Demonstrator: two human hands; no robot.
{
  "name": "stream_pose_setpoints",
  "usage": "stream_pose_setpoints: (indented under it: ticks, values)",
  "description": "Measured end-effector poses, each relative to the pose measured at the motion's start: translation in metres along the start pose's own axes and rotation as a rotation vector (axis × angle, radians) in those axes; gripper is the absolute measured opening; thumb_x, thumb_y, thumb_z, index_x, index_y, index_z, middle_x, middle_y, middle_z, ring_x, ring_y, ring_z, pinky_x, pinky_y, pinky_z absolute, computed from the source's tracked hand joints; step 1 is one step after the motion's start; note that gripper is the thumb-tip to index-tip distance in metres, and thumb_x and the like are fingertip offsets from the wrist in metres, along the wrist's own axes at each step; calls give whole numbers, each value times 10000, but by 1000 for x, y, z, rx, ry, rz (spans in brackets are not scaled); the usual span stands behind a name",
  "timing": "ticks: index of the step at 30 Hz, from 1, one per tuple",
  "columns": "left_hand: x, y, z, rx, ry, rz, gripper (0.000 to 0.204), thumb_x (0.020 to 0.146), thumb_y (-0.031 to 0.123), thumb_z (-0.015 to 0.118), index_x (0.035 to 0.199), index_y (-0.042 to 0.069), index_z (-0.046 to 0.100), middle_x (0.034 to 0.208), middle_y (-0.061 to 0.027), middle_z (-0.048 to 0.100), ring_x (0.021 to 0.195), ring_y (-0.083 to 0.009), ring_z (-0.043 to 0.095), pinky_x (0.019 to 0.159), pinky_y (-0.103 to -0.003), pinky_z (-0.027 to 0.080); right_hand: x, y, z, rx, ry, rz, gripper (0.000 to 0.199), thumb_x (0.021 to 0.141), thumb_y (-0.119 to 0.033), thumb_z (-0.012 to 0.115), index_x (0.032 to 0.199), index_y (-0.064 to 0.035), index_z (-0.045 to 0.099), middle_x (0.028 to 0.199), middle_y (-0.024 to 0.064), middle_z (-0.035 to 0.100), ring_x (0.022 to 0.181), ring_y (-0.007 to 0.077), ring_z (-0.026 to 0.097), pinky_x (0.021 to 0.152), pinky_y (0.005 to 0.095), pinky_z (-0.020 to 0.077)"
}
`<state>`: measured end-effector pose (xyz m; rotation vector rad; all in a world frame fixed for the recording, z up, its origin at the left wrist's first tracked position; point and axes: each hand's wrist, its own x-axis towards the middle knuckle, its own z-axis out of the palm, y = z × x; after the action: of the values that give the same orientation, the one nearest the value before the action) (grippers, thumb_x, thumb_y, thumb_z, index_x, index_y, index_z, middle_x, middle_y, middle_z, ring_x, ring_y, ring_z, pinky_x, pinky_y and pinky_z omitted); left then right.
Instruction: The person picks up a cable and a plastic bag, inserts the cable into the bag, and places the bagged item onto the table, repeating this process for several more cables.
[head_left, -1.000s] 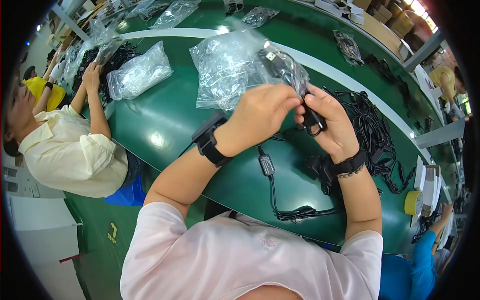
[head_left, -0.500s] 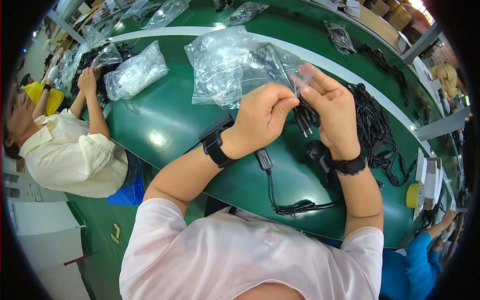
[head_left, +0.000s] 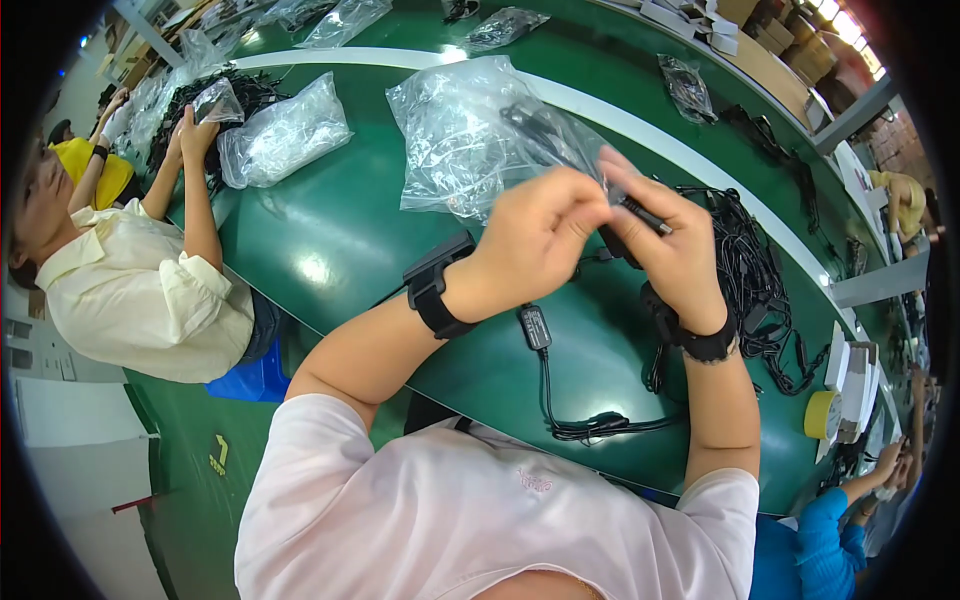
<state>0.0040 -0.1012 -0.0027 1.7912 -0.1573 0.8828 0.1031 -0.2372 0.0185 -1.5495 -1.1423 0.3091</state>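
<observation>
My left hand [head_left: 538, 238] and my right hand [head_left: 668, 248] meet above the green table [head_left: 330, 240], both pinching a black cable plug [head_left: 640, 214] and a clear plastic bag around it. The cable runs down past a small black adapter box [head_left: 534, 327] to a coiled bundle [head_left: 600, 425] at the near edge. A pile of clear plastic bags [head_left: 470, 135] lies just behind my hands. Both wrists wear black bands.
A heap of black cables [head_left: 755, 280] lies right of my hands. A yellow tape roll [head_left: 822, 414] sits at the right edge. On the left a person in a cream shirt [head_left: 140, 300] handles a bag [head_left: 215, 100] beside another bag pile [head_left: 285, 130].
My hands have risen slightly and drawn closer together on the plug. The person at left has lifted a small bag in their hands.
</observation>
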Motion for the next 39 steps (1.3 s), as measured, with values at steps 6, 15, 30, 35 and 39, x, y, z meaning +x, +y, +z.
stream_pose_setpoints:
  ticks: [6,15,30,35,39]
  values:
    - [-9,-6,20,146,-143,100,111,843,124,573,831,25,525,693,-93,539,568,-213,526,525,-284,424,2,5,22,721,442,400,273,792,42,566,1065,52,584,976,77,619,776,83,571,641,192,456]
    - [-8,0,15,74,-170,147,134,879,140,542,871,18,487,606,-32,488,502,-81,441,477,-214,374,2,9,13,-679,438,-369,349,717,-96,687,1048,-31,599,764,115,632,530,226,572,511,270,464]
    - [-2,21,-3,-309,-125,-215,74,877,88,521,854,32,478,590,29,479,527,-16,418,468,-172,327,-1,-21,-14,-369,-6,-138,382,733,107,519,1082,-33,583,1100,153,587,1101,294,525,818,321,474]
    - [7,20,-9,-345,-31,-192,76,882,97,522,873,29,488,603,32,491,539,-12,412,473,-168,325,4,-41,-12,-438,-226,-96,487,707,111,519,1167,-46,525,1165,177,533,1045,297,552,798,305,486]
    - [16,24,-21,-428,62,-236,77,894,97,504,882,23,485,597,49,463,519,-7,373,454,-164,298,18,-57,-16,-657,-238,-363,552,688,6,643,1209,-42,469,1241,162,479,918,285,586,765,330,480]
